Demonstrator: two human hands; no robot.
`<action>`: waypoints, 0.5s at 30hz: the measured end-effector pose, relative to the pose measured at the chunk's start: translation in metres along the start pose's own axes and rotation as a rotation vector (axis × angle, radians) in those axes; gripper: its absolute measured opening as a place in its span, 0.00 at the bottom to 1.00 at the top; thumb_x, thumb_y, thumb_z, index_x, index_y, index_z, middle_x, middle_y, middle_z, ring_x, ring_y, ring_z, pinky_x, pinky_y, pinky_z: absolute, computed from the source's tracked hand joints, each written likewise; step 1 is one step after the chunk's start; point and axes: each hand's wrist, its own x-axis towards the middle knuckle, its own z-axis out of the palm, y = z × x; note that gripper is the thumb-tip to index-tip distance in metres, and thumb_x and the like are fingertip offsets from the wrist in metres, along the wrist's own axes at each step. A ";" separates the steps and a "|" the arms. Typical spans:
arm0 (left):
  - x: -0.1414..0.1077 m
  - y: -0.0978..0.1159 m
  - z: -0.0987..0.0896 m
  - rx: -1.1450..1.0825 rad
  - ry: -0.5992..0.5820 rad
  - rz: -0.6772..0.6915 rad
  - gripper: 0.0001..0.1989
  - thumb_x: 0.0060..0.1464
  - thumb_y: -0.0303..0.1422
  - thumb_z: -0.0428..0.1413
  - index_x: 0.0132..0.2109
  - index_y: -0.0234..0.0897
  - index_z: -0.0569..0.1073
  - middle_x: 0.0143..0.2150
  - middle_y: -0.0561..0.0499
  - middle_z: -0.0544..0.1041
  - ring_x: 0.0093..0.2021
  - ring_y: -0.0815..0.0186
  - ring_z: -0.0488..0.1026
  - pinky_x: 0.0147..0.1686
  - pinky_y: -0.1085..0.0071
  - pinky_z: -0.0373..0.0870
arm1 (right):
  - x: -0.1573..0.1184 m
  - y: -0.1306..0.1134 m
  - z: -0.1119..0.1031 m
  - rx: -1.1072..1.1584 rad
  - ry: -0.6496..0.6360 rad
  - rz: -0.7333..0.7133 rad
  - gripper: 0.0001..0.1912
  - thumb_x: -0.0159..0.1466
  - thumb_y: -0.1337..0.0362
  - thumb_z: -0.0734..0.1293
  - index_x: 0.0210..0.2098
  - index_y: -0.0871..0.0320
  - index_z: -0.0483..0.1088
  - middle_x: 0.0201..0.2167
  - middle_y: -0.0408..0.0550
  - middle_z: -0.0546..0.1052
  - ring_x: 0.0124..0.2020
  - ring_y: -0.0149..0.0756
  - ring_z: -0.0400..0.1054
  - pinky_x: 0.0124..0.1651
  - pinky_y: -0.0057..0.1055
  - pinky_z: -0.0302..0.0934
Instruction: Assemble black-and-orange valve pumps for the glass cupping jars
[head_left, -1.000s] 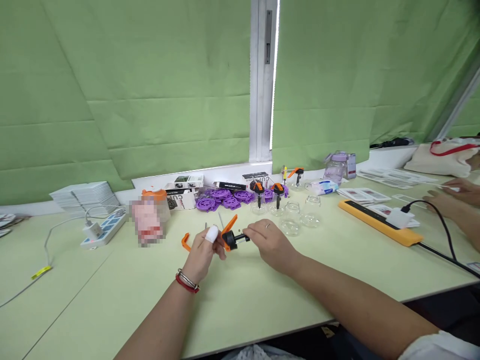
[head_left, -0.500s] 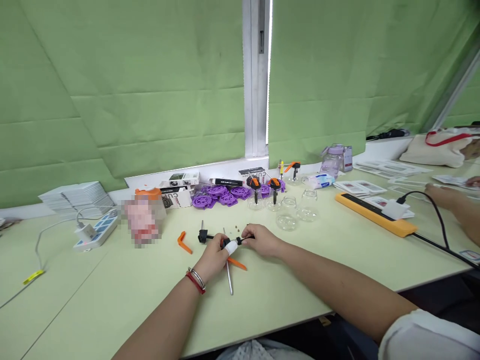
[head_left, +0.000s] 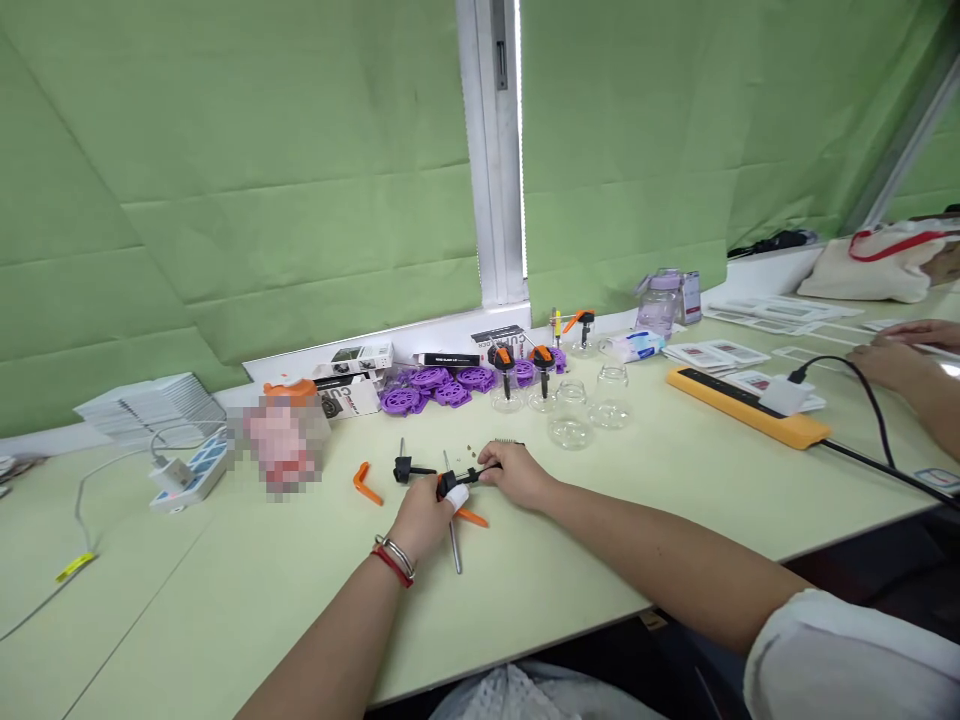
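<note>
My left hand (head_left: 426, 515), with a white wrap on its thumb, grips a black clamp part (head_left: 448, 484) low over the table. My right hand (head_left: 514, 473) pinches the thin black end of the same part. A metal rod (head_left: 455, 548) and an orange lever (head_left: 472, 517) lie under or beside the left fingers. Left of them are another black part with a rod (head_left: 405, 469) and a bent orange lever (head_left: 366, 485). Tiny pieces (head_left: 470, 449) lie just behind the hands.
Purple plastic parts (head_left: 431, 385), boxes (head_left: 352, 393), glass jars (head_left: 571, 415) and black-orange clamps on jars (head_left: 541, 365) stand along the back. A yellow power strip (head_left: 746, 408) is at right, near another person's hands (head_left: 892, 360). A white power strip (head_left: 202, 475) lies left.
The view has shifted slightly. The thumb has moved down off the black part, showing more of it between my hands. The other person's hands have come further into view at right.
</note>
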 end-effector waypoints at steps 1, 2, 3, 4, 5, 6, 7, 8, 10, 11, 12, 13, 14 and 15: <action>0.000 0.003 0.000 0.022 0.013 -0.012 0.13 0.51 0.42 0.52 0.29 0.35 0.66 0.26 0.50 0.68 0.27 0.65 0.64 0.26 0.71 0.57 | 0.001 -0.001 0.001 0.015 -0.004 0.014 0.11 0.52 0.72 0.68 0.36 0.60 0.70 0.31 0.46 0.75 0.32 0.32 0.67 0.39 0.29 0.59; -0.001 0.005 0.000 0.038 0.023 -0.026 0.12 0.51 0.41 0.52 0.28 0.35 0.66 0.25 0.50 0.68 0.27 0.65 0.64 0.26 0.71 0.56 | 0.003 -0.002 0.003 0.032 -0.010 0.026 0.12 0.52 0.72 0.68 0.37 0.60 0.70 0.30 0.45 0.75 0.31 0.32 0.67 0.38 0.29 0.59; -0.001 0.007 0.001 0.044 0.032 -0.039 0.12 0.52 0.39 0.51 0.28 0.35 0.66 0.25 0.50 0.68 0.26 0.65 0.64 0.26 0.72 0.56 | 0.004 -0.003 0.005 0.049 -0.018 0.037 0.13 0.52 0.73 0.68 0.38 0.60 0.69 0.28 0.44 0.74 0.30 0.31 0.67 0.37 0.29 0.59; -0.001 0.008 0.001 0.040 0.038 -0.045 0.11 0.51 0.38 0.52 0.27 0.35 0.66 0.25 0.50 0.69 0.26 0.65 0.65 0.26 0.72 0.56 | 0.005 -0.004 0.007 0.060 -0.022 0.041 0.14 0.52 0.73 0.68 0.39 0.60 0.69 0.28 0.44 0.74 0.30 0.31 0.67 0.37 0.28 0.59; -0.001 0.009 0.002 0.030 0.042 -0.044 0.10 0.51 0.37 0.52 0.27 0.35 0.66 0.25 0.50 0.69 0.26 0.65 0.65 0.26 0.72 0.56 | 0.006 -0.005 0.009 0.065 -0.026 0.043 0.15 0.53 0.73 0.68 0.40 0.60 0.68 0.28 0.44 0.75 0.30 0.31 0.67 0.36 0.28 0.59; 0.000 0.010 0.002 0.017 0.044 -0.035 0.10 0.51 0.36 0.52 0.26 0.35 0.66 0.24 0.50 0.69 0.26 0.66 0.65 0.25 0.72 0.56 | 0.006 -0.006 0.011 0.063 -0.027 0.041 0.16 0.53 0.72 0.68 0.41 0.60 0.68 0.28 0.44 0.75 0.30 0.32 0.68 0.36 0.28 0.59; 0.000 0.010 0.003 0.005 0.047 -0.022 0.10 0.51 0.35 0.52 0.26 0.35 0.66 0.24 0.50 0.69 0.26 0.66 0.65 0.25 0.72 0.55 | 0.007 -0.007 0.012 0.059 -0.029 0.036 0.16 0.53 0.72 0.68 0.42 0.60 0.68 0.29 0.44 0.75 0.31 0.32 0.68 0.36 0.28 0.59; 0.001 0.009 0.003 -0.006 0.053 -0.013 0.10 0.51 0.35 0.52 0.25 0.35 0.66 0.24 0.50 0.69 0.26 0.66 0.64 0.25 0.72 0.55 | 0.007 -0.007 0.013 0.047 -0.030 0.029 0.16 0.53 0.72 0.67 0.42 0.60 0.68 0.29 0.45 0.75 0.31 0.32 0.68 0.36 0.28 0.59; 0.004 0.006 0.003 -0.016 0.065 -0.016 0.11 0.50 0.36 0.53 0.24 0.35 0.65 0.23 0.51 0.68 0.25 0.67 0.63 0.24 0.72 0.55 | 0.008 -0.007 0.014 0.003 -0.038 0.000 0.13 0.54 0.72 0.67 0.39 0.60 0.70 0.30 0.45 0.75 0.32 0.32 0.67 0.37 0.28 0.58; 0.005 0.004 0.004 -0.011 0.071 -0.029 0.11 0.50 0.36 0.53 0.24 0.35 0.65 0.23 0.51 0.67 0.24 0.67 0.63 0.24 0.72 0.54 | 0.009 -0.007 0.014 -0.025 -0.042 -0.018 0.10 0.54 0.72 0.67 0.37 0.60 0.71 0.29 0.45 0.75 0.32 0.32 0.67 0.37 0.28 0.57; 0.006 0.003 0.004 -0.005 0.075 -0.042 0.11 0.49 0.36 0.54 0.24 0.36 0.64 0.23 0.51 0.67 0.24 0.68 0.62 0.23 0.73 0.54 | 0.009 -0.007 0.014 -0.054 -0.040 -0.035 0.07 0.54 0.72 0.67 0.34 0.59 0.71 0.29 0.45 0.74 0.32 0.32 0.66 0.37 0.28 0.57; 0.008 0.001 0.004 0.000 0.077 -0.050 0.12 0.49 0.36 0.54 0.23 0.36 0.64 0.22 0.52 0.66 0.23 0.68 0.62 0.23 0.73 0.54 | 0.009 -0.006 0.013 -0.076 -0.035 -0.046 0.06 0.54 0.71 0.67 0.32 0.59 0.71 0.28 0.44 0.74 0.32 0.32 0.66 0.36 0.28 0.56; 0.009 0.000 0.005 -0.002 0.078 -0.051 0.12 0.49 0.37 0.54 0.23 0.36 0.64 0.22 0.52 0.66 0.23 0.68 0.61 0.23 0.73 0.53 | 0.010 -0.006 0.013 -0.088 -0.031 -0.052 0.06 0.55 0.71 0.67 0.33 0.59 0.71 0.28 0.43 0.73 0.31 0.32 0.65 0.35 0.28 0.56; 0.009 -0.001 0.005 -0.009 0.077 -0.047 0.12 0.49 0.37 0.54 0.23 0.36 0.64 0.22 0.52 0.66 0.23 0.69 0.61 0.23 0.73 0.53 | 0.010 -0.005 0.012 -0.088 -0.031 -0.056 0.07 0.55 0.71 0.66 0.34 0.58 0.70 0.27 0.42 0.73 0.31 0.31 0.65 0.35 0.27 0.55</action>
